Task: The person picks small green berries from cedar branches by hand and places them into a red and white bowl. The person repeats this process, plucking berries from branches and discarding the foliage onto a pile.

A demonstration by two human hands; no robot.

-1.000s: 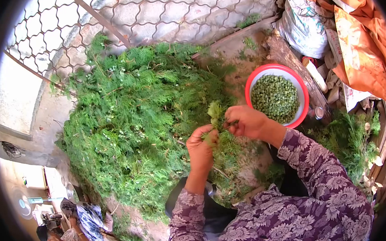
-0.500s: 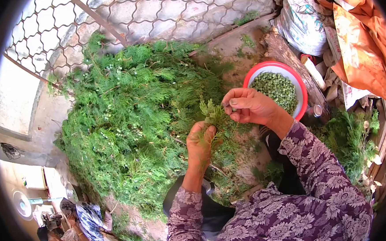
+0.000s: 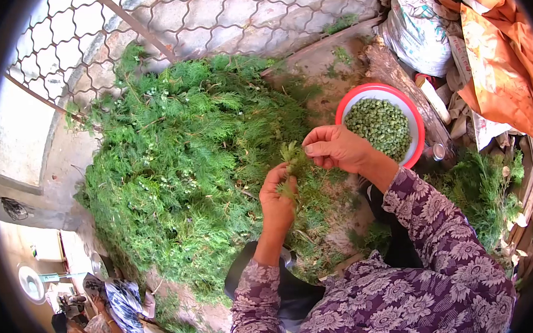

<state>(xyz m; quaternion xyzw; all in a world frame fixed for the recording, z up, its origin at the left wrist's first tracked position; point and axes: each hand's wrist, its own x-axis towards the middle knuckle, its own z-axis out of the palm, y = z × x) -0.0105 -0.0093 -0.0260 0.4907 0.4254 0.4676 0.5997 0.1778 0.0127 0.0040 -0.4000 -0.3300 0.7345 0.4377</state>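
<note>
My left hand (image 3: 277, 203) is closed around a leafy green sprig (image 3: 292, 155) that looks like cedar or arborvitae, its tip pointing up. Close to the sprig's right side is my right hand (image 3: 346, 151), thumb and fingers pinched together; whatever lies between them is too small to make out. Just behind that hand stands a white bowl with a red rim (image 3: 420, 126), holding many small green cones (image 3: 378, 123). A broad heap of cut green branches (image 3: 180, 153), dotted with pale cones, spreads to the left of both hands.
A wire mesh fence (image 3: 221, 20) borders the far side. At the right are a log (image 3: 398, 73), a white sack (image 3: 417, 32), an orange tarp (image 3: 498, 61) and more branches (image 3: 479, 193). Another person (image 3: 114, 316) sits at the lower left.
My right hand has shifted slightly left and its fingers have closed in nearer the sprig. My left hand has turned a little with the sprig still held.
</note>
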